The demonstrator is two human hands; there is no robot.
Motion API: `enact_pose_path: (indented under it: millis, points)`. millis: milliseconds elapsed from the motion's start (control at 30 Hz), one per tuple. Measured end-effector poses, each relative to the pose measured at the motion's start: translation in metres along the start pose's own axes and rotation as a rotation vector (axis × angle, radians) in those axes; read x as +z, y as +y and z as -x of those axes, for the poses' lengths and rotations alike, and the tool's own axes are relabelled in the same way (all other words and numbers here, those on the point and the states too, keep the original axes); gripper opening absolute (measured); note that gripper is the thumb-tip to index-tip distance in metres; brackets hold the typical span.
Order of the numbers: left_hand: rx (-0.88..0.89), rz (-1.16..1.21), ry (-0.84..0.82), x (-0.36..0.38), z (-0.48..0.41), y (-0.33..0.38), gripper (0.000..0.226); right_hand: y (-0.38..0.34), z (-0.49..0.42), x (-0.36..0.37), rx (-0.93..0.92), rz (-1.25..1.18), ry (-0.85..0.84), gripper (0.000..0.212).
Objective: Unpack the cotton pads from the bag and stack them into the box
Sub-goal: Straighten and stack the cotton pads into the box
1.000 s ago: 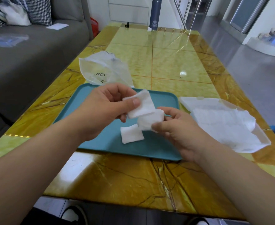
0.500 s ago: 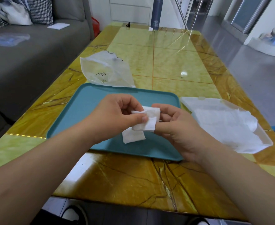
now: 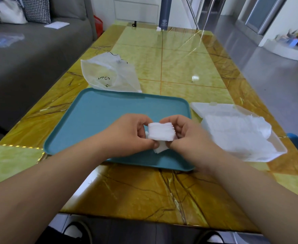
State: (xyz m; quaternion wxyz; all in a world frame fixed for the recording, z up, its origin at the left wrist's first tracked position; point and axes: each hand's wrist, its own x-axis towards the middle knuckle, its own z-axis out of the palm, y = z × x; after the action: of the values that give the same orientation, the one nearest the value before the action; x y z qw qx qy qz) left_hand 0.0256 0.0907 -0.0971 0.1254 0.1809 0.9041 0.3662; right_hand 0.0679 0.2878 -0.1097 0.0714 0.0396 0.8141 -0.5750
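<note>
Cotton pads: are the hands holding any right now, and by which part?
Yes. A stack of cotton pads is held above the teal tray: the left hand grips its left edge, the right hand its right edge.

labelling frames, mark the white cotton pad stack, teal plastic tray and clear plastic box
white cotton pad stack (image 3: 160, 132), head view, top face
teal plastic tray (image 3: 109, 111), head view, bare floor
clear plastic box (image 3: 211, 110), head view, open lid

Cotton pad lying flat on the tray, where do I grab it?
Probably pinch the near corner of that cotton pad, coming from the front edge of the tray: it lies flat, and the left hand and right hand, gripping the stack, cover the rest.
</note>
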Motion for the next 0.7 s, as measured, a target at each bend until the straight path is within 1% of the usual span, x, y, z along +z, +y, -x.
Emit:
enact_pose_path:
  millis: [67, 133, 200, 267, 333, 400, 500, 567, 700]
  points:
    - [-0.004, 0.004, 0.02, 0.006, -0.003, 0.001, 0.028, 0.003, 0.0, 0.003, -0.016, 0.087, 0.035, 0.059]
    - [-0.009, -0.007, 0.033, 0.011, -0.006, 0.003, 0.025, 0.004, 0.001, 0.006, -0.007, 0.102, 0.052, 0.065]
    - [-0.005, -0.012, 0.054, 0.015, -0.007, 0.005, 0.024, 0.0, 0.002, 0.01, -0.002, 0.108, 0.036, 0.074]
    - [-0.003, -0.028, 0.053, 0.016, -0.007, 0.007, 0.025, -0.004, 0.003, 0.013, -0.004, 0.104, 0.015, 0.078]
    - [-0.014, -0.026, 0.021, 0.01, -0.006, 0.006, 0.031, -0.005, 0.002, 0.014, -0.028, 0.118, 0.05, 0.072]
    - [-0.069, -0.061, 0.024, -0.003, -0.005, -0.001, 0.043, -0.004, 0.0, 0.013, -0.057, 0.157, 0.12, 0.061]
    - [-0.173, -0.263, 0.065, -0.018, 0.0, -0.012, 0.051, -0.003, -0.002, 0.01, -0.069, 0.194, 0.193, 0.05]
    - [-0.2, -0.303, 0.032, -0.016, 0.003, -0.014, 0.047, -0.001, -0.002, 0.008, -0.065, 0.197, 0.215, 0.047]
    - [-0.182, -0.273, 0.023, -0.006, 0.008, -0.011, 0.025, -0.001, -0.003, 0.011, -0.062, 0.174, 0.233, 0.044]
